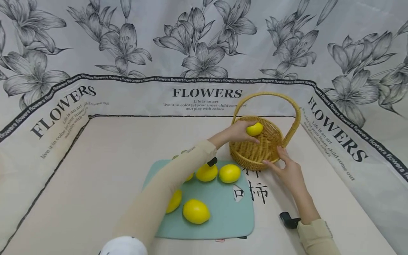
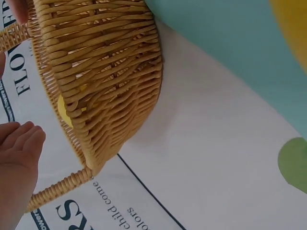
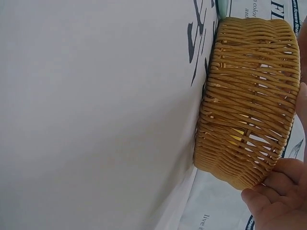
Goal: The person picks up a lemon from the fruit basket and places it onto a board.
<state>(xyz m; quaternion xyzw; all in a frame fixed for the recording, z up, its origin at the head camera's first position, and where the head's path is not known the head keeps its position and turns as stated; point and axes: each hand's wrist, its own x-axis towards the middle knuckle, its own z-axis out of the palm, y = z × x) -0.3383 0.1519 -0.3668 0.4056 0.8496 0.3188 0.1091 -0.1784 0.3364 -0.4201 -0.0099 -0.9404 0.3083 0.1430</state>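
A yellow wicker basket with a tall handle stands at the back right. My left hand reaches over its near left rim, fingers loosely extended. Just by those fingertips is a lemon; in the left wrist view the lemon sits behind the rim, apart from the left hand. With thumb and fingers, my right hand grips the basket's rim near the handle's right base. Through the weave, the right wrist view gives only a glimpse of yellow. The right hand there has curled fingers against the basket's edge.
A pale teal board lies in front of the basket, carrying several lemons, among them one at its front and one near its back right corner. My left forearm crosses above it. Floral cloth rises behind the table.
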